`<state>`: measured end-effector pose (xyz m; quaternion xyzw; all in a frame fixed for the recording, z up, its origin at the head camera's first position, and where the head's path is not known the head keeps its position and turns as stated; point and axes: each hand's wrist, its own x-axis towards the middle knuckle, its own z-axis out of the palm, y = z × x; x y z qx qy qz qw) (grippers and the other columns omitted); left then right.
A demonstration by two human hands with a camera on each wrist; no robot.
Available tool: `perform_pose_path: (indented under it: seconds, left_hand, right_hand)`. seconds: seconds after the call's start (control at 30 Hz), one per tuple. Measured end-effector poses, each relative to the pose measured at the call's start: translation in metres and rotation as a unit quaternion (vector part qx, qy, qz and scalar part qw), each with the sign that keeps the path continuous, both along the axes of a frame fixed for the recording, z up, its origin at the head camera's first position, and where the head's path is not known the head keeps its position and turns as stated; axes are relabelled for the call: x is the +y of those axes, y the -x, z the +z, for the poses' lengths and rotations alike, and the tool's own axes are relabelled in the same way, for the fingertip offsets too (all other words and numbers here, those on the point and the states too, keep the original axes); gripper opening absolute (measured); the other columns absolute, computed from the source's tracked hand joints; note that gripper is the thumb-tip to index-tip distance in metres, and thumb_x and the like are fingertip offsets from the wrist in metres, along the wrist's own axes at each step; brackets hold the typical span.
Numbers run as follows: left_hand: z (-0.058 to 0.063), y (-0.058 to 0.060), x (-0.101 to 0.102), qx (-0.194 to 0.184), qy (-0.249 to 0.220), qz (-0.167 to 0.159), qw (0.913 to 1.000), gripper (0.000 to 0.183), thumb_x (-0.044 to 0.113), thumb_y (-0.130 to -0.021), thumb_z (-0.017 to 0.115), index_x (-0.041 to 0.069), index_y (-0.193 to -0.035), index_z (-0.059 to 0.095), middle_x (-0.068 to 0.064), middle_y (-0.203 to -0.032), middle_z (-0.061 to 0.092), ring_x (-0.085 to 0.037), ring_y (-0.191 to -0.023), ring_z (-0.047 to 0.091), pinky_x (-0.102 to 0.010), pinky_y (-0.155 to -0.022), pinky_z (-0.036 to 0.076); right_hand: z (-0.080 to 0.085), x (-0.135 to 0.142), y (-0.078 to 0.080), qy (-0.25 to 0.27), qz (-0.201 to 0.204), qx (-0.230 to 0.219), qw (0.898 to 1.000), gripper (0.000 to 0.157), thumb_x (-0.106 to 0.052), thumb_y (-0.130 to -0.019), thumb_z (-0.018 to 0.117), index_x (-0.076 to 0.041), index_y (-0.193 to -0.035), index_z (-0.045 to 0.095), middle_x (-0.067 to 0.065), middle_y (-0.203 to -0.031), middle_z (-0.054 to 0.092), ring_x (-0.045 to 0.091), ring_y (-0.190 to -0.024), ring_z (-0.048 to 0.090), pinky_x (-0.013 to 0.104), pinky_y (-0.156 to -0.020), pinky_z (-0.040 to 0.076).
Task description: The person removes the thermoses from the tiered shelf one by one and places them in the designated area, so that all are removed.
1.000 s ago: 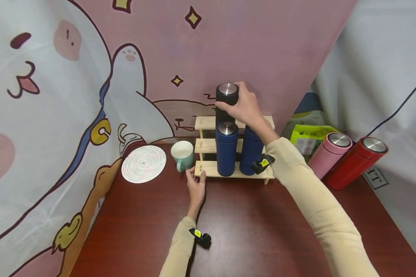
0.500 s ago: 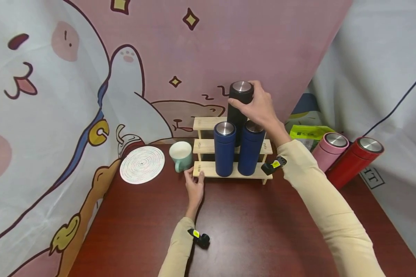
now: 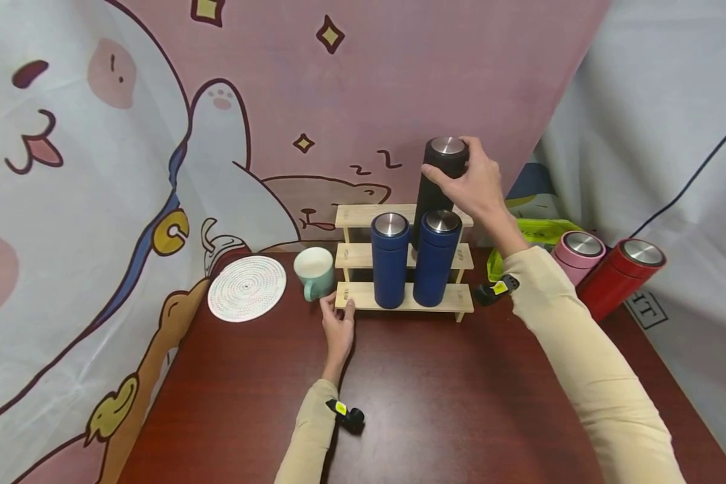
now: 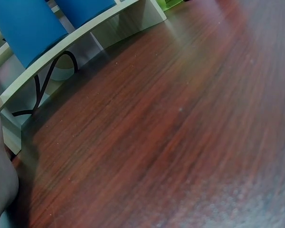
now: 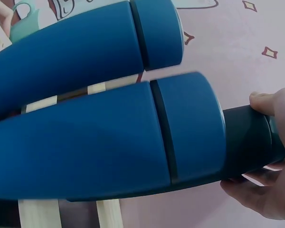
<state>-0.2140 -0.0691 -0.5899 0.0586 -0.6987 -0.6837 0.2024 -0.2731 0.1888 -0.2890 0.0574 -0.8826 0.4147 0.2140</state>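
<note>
My right hand [image 3: 482,187] grips a black thermos bottle [image 3: 431,202] with a steel-topped lid, thumb on one side and fingers round the other. This bottle stands upright over the tiered wooden rack [image 3: 353,257], its lower part hidden behind the right-hand blue thermos bottle [image 3: 434,269]. A second blue thermos bottle [image 3: 390,272] stands to the left on the same front step. In the right wrist view, the black bottle's upper part [image 5: 249,135] shows past the blue lid. My left hand [image 3: 339,331] pinches the rack's front left corner, also at the left wrist view's edge.
A mint-green mug [image 3: 316,269] stands just left of the rack, beside a round woven mat [image 3: 247,289]. On the right are a bright green bag [image 3: 541,230], a pink thermos bottle [image 3: 579,250] and a red thermos bottle [image 3: 626,272]. A patterned cloth hangs behind the table.
My right hand has carried the black thermos bottle to the right along the rack, from behind the left blue bottle to behind the right one. The left hand keeps its place on the corner.
</note>
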Motion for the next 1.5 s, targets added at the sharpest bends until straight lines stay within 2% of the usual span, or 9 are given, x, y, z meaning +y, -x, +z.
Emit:
perform_pose_path:
  seconds: [0.27,0.53,0.7,0.9,1.03,1.27,1.47,1.5]
  left_hand:
    - [0.002,-0.001,0.001,0.004,-0.002,-0.004,1.0,0.043,0.005,-0.098,0.064,-0.008,-0.135,0.045,-0.028,-0.122,0.065,-0.037,-0.115,0.062,-0.055,-0.1,0.046]
    - [0.034,-0.018,0.002,0.014,0.001,-0.018,0.9997,0.041,0.001,-0.097,0.063,-0.012,-0.132,0.045,-0.029,-0.12,0.065,-0.037,-0.113,0.063,-0.052,-0.098,0.048]
    - [0.035,-0.019,0.002,0.016,0.002,-0.016,0.9997,0.04,0.001,-0.098,0.062,-0.012,-0.132,0.045,-0.03,-0.121,0.064,-0.04,-0.117,0.061,-0.055,-0.1,0.045]
    - [0.036,-0.02,0.001,0.013,0.001,-0.02,0.9997,0.041,0.001,-0.097,0.063,-0.013,-0.132,0.045,-0.03,-0.121,0.064,-0.041,-0.118,0.061,-0.056,-0.1,0.046]
    - [0.034,-0.018,0.001,0.015,0.005,-0.016,0.9997,0.041,0.001,-0.097,0.063,-0.013,-0.131,0.045,-0.03,-0.121,0.065,-0.04,-0.117,0.062,-0.055,-0.099,0.047]
    - [0.006,-0.002,0.003,0.007,0.005,0.006,0.9999,0.041,0.005,-0.098,0.064,-0.006,-0.134,0.046,-0.027,-0.123,0.064,-0.039,-0.119,0.061,-0.057,-0.101,0.045]
    - [0.0,0.0,0.0,-0.001,-0.005,-0.004,1.0,0.04,0.01,-0.098,0.066,0.001,-0.133,0.048,-0.022,-0.124,0.065,-0.033,-0.121,0.061,-0.054,-0.105,0.044]
    - [0.004,-0.002,0.0,0.0,-0.009,-0.007,0.9999,0.04,0.009,-0.098,0.066,-0.001,-0.133,0.048,-0.023,-0.123,0.065,-0.034,-0.12,0.061,-0.055,-0.105,0.044]
  right_hand:
    - [0.002,0.02,-0.006,0.001,-0.024,-0.01,1.0,0.082,-0.055,-0.088,0.069,-0.01,-0.149,0.039,0.021,-0.134,0.061,0.036,-0.112,0.061,0.051,-0.096,0.049]
    - [0.003,0.037,-0.014,-0.015,-0.041,0.002,0.999,0.081,-0.052,-0.088,0.069,-0.007,-0.149,0.04,0.023,-0.135,0.06,0.039,-0.116,0.056,0.054,-0.095,0.046]
    - [0.002,0.048,-0.02,-0.022,-0.054,0.001,0.998,0.082,-0.052,-0.089,0.068,-0.006,-0.15,0.039,0.024,-0.138,0.057,0.039,-0.121,0.052,0.056,-0.098,0.043]
    - [-0.001,0.062,-0.03,-0.027,-0.075,-0.007,0.997,0.082,-0.053,-0.089,0.069,-0.007,-0.149,0.038,0.023,-0.135,0.06,0.04,-0.117,0.056,0.054,-0.095,0.042]
    - [-0.004,0.07,-0.035,-0.025,-0.081,-0.015,0.996,0.083,-0.053,-0.089,0.069,-0.006,-0.149,0.037,0.025,-0.135,0.059,0.041,-0.118,0.057,0.055,-0.096,0.043]
    - [-0.01,0.082,-0.045,-0.032,-0.098,-0.03,0.994,0.085,-0.054,-0.089,0.068,-0.006,-0.151,0.036,0.027,-0.135,0.058,0.045,-0.12,0.054,0.06,-0.097,0.041]
    - [-0.02,0.089,-0.056,-0.038,-0.108,-0.048,0.992,0.088,-0.056,-0.09,0.067,-0.006,-0.153,0.032,0.028,-0.138,0.054,0.048,-0.122,0.051,0.063,-0.097,0.041]
    - [-0.022,0.09,-0.057,-0.039,-0.108,-0.049,0.992,0.088,-0.055,-0.09,0.067,-0.005,-0.154,0.031,0.029,-0.139,0.054,0.048,-0.122,0.05,0.063,-0.097,0.041]
